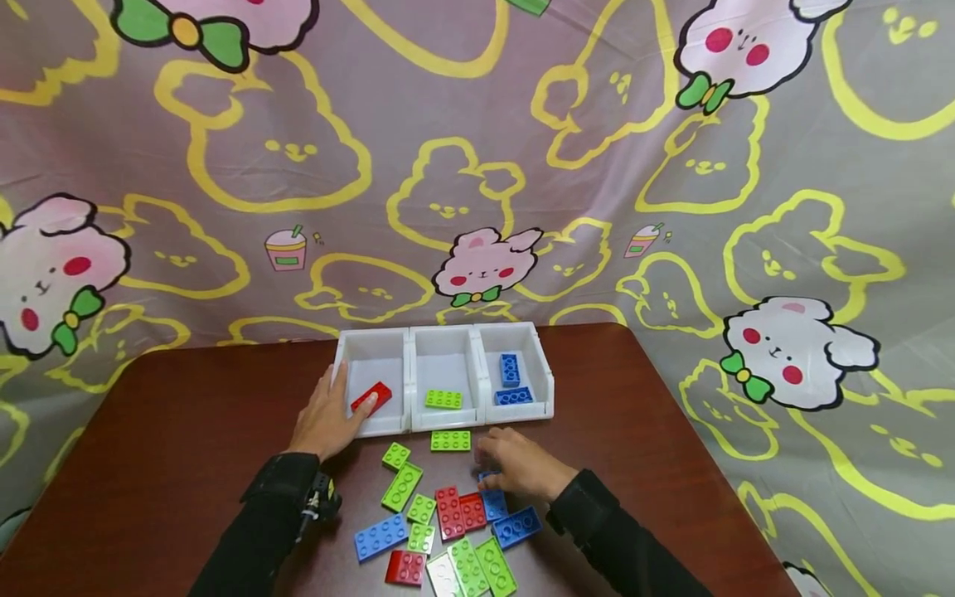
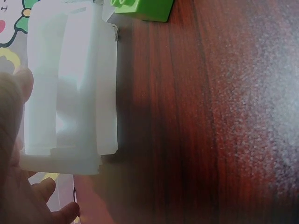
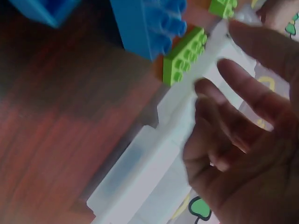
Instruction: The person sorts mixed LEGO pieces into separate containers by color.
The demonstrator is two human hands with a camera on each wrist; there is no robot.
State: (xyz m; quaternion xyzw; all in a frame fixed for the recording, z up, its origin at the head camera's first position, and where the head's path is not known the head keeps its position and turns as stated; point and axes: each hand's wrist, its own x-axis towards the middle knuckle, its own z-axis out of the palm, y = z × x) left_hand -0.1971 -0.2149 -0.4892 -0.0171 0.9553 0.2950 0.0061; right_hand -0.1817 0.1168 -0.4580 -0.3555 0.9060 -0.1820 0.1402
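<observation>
My left hand [image 1: 326, 421] lies over the left wall of the left white bin [image 1: 378, 351], its thumb reaching in over a red brick [image 1: 380, 391]. In the left wrist view, the fingers [image 2: 44, 189] extend beside the bin's end. My right hand [image 1: 528, 464] hovers over a blue brick [image 1: 493, 502], partly covering it. Its fingers [image 3: 247, 84] are loosely bent and hold nothing in the right wrist view. A green brick [image 1: 451, 441] lies between the hands, in front of the middle bin [image 1: 440, 352].
A green brick [image 1: 443, 400] lies in the middle bin; two blue bricks, one of them upper [image 1: 510, 370], lie in the right bin [image 1: 548, 390]. Several green, red and blue bricks spread over the brown table [image 1: 186, 464] nearer me. A patterned cloth [image 1: 336, 215] hangs behind.
</observation>
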